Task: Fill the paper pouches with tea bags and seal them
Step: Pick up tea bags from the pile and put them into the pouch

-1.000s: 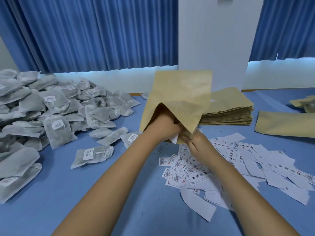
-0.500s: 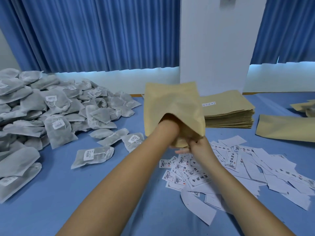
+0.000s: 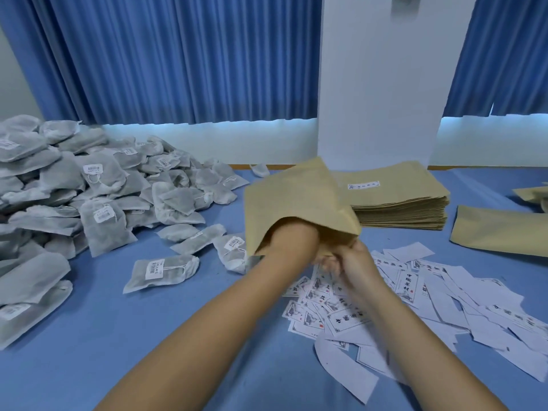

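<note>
Pouch [image 3: 296,197] is held above mid-table, its mouth pinched by the right hand [image 3: 353,262]. The left hand is buried inside, fingers cannot be told. Paper could be torn if that arm is driven deeper.

On the table [image 3: 89,351], tea bags [image 3: 89,197] lie heaped at left, labels [image 3: 430,295] scattered at right; the pouch [image 3: 296,200] is between them, a pouch stack [image 3: 400,200] just behind it.

The pouch [image 3: 296,200] has tipped lower, now hiding the whole left hand.
</note>
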